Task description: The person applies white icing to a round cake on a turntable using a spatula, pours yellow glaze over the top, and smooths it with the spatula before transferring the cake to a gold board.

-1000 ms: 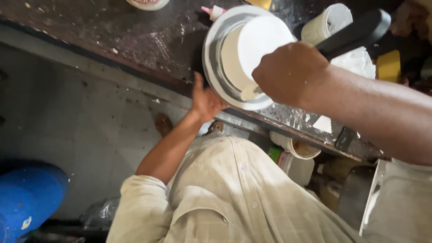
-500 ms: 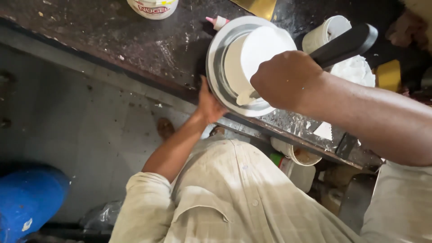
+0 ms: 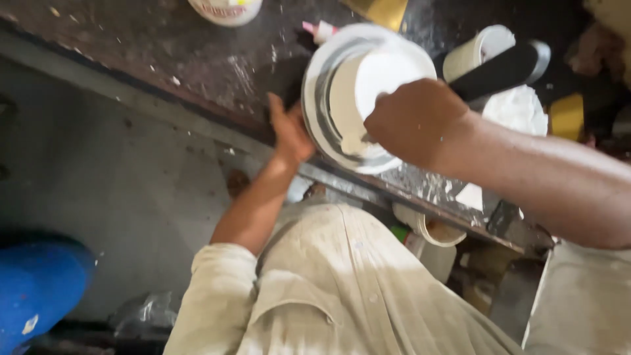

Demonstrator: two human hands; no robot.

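Head cam: mid-mix, my left hand [image 3: 289, 131] steadies the steel bowl [image 3: 368, 98] of white paste, right hand [image 3: 414, 121] fisted around something hidden; next stir needs a firm brace.

Both hands at white-filled metal pan [image 3: 342, 98].

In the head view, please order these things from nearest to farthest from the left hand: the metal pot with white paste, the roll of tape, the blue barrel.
1. metal pot: nearest, the left hand lies on its rim at the counter's edge.
2. roll of tape: farther, on the counter beyond the pot.
3. blue barrel: farthest, down on the floor, at the lower left corner of the picture.
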